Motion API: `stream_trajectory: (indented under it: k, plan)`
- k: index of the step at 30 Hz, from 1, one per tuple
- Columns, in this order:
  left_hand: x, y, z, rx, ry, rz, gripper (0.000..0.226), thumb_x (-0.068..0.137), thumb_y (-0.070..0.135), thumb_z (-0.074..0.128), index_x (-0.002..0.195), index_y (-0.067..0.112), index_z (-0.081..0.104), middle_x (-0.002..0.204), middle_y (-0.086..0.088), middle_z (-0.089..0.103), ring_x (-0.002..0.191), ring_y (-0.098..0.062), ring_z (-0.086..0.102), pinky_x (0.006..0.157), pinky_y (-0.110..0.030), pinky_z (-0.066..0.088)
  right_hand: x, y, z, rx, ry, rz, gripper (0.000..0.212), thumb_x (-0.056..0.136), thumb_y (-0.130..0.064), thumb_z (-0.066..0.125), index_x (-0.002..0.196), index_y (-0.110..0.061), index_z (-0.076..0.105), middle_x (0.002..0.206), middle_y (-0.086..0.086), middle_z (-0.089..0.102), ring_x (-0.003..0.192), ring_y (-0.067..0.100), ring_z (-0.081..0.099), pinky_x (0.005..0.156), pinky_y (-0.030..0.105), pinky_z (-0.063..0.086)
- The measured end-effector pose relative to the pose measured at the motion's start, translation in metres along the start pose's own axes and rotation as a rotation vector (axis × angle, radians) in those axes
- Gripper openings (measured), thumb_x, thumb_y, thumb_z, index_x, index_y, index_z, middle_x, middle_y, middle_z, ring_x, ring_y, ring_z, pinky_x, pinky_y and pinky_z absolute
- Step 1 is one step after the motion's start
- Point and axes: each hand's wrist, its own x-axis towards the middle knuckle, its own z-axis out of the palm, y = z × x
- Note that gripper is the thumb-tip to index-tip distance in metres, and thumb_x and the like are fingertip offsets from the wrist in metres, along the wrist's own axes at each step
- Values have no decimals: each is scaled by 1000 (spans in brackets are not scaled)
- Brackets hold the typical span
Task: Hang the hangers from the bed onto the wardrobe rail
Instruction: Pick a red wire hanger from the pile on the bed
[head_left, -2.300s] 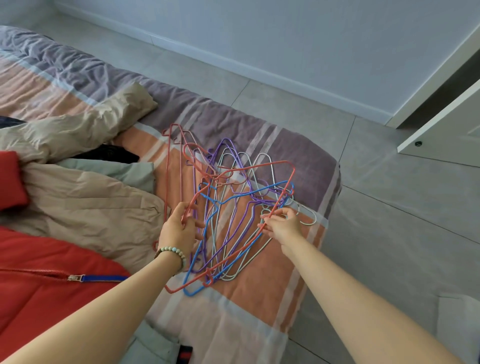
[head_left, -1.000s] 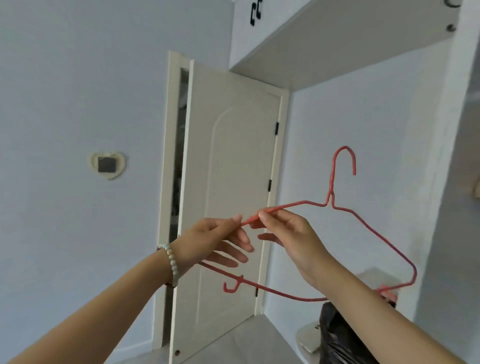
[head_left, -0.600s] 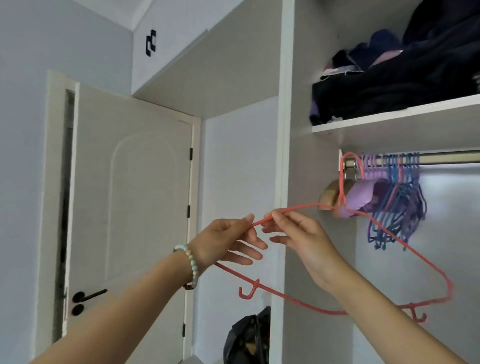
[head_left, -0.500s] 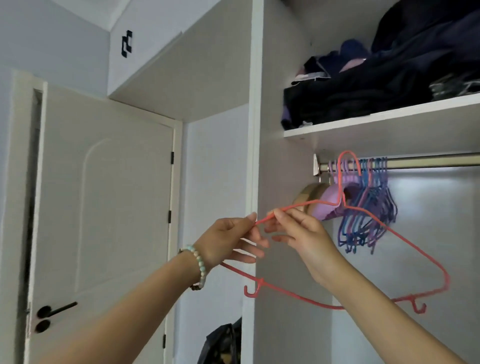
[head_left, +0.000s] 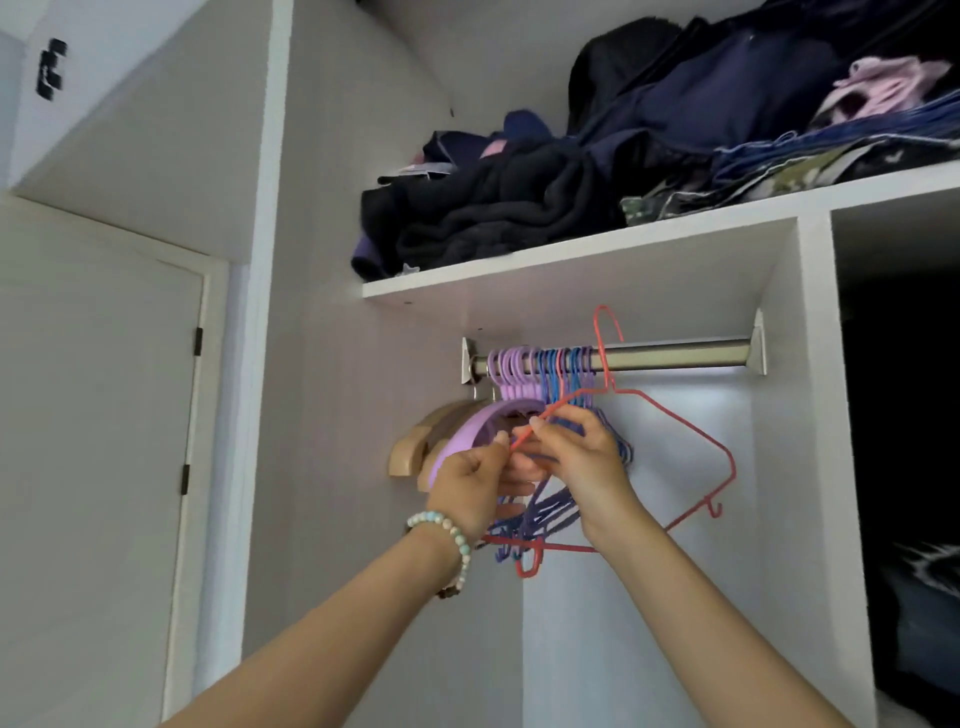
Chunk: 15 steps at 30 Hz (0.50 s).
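I hold a red wire hanger up inside the wardrobe. My left hand and my right hand both pinch its left shoulder end. Its hook rises above the metal rail, just right of several purple and blue hangers bunched at the rail's left end; I cannot tell whether the hook rests on the rail. The bed is out of view.
A white shelf piled with dark folded clothes sits right above the rail. A tan wooden hanger hangs at the far left. The rail's right part is bare. A white door stands to the left, a dark compartment to the right.
I lifted a red hanger off the bed, turned to the wardrobe and carried it up and right; its hook now reaches above the rail beside the hung hangers.
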Motion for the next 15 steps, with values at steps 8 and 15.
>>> stream_trajectory:
  k: [8,15]
  plan:
    - [34,-13,33,117,-111,-128,35,102,24,26,114,7,55,98,-8,64,74,-16,61,57,-17,52,54,12,-31,-146,70,22,22,93,-9,54,115,-14,54,77,-1,65,70,12,64,60,22,55]
    - [51,-16,34,237,-136,-215,36,101,20,31,130,8,48,127,-14,58,84,-20,64,63,-19,53,86,32,-36,-165,101,90,32,95,-13,52,126,-11,55,91,4,67,86,19,65,70,28,53]
